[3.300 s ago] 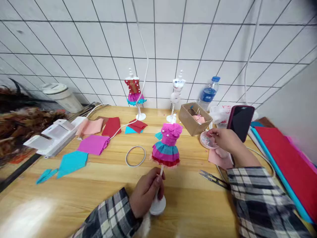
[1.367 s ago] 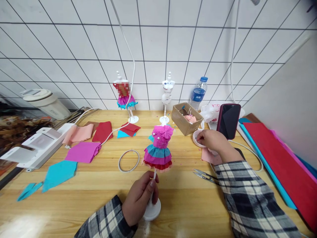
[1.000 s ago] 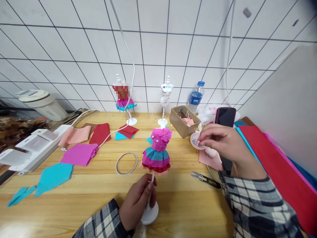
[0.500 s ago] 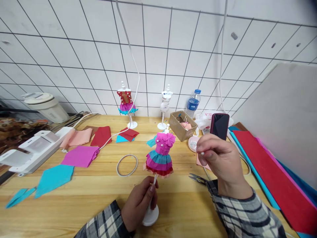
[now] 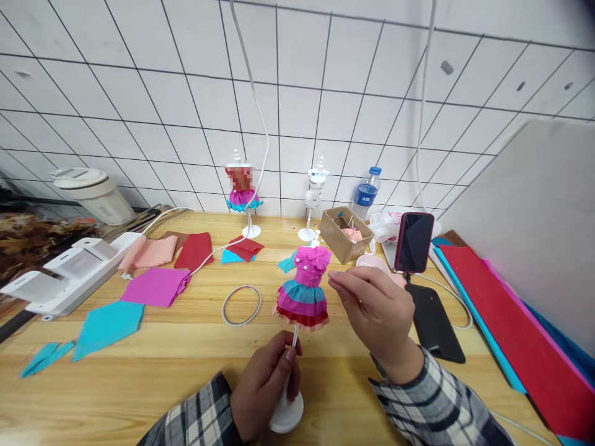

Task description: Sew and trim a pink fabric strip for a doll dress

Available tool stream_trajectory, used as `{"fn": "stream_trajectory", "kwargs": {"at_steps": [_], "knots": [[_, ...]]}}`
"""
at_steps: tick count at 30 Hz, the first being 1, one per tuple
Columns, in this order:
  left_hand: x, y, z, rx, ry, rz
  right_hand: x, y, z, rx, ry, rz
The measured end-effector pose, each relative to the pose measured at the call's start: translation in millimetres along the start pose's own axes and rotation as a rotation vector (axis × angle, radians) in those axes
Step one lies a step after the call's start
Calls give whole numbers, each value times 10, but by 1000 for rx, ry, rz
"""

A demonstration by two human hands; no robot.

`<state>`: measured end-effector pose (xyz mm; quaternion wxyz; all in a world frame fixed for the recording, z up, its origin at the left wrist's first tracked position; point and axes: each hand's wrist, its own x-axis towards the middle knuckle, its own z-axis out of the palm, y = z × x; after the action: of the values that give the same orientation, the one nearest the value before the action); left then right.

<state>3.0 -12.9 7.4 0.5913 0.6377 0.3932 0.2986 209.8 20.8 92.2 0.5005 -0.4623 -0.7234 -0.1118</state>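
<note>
My left hand (image 5: 269,384) is closed around the thin white pole of a miniature dress form (image 5: 310,266). The form wears a pink crepe-paper bodice with small pearl beads and a fan-shaped flower, above a layered blue, magenta and red skirt. Its white round base (image 5: 287,416) shows below my fingers, tilted. Just right of the bodice, my right hand (image 5: 379,313) pinches a tiny pearl bead (image 5: 330,277) between thumb and fingertips, mostly hidden. A small gap separates those fingertips from the dress.
Two more dress forms stand by the tiled wall, one dressed (image 5: 244,189), one white (image 5: 315,192). Behind my right hand are a cardboard box (image 5: 341,248), a pink dish (image 5: 372,262) and a propped phone (image 5: 414,241). Tape ring (image 5: 242,305) and paper pieces (image 5: 109,325) lie left.
My right hand has moved left and slightly down with the bead, from beside the pink dish to the bodice. My left hand still grips the pole; the view has shifted slightly.
</note>
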Motion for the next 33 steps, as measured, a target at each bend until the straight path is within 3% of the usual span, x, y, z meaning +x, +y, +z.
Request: {"fn": "stream_trajectory", "kwargs": {"at_steps": [4, 10, 23, 33], "knots": [[-13, 2, 23, -35, -15, -10, -68, -5, 65, -95, -53, -101], [-19, 35, 29, 4, -16, 1, -100, 19, 117, -130, -91, -108], [-37, 68, 23, 95, -18, 16, -94, 3, 107, -224, -14, -216], [-14, 79, -51, 201, -42, 64, -73, 11, 89, -238, -42, -194]]}}
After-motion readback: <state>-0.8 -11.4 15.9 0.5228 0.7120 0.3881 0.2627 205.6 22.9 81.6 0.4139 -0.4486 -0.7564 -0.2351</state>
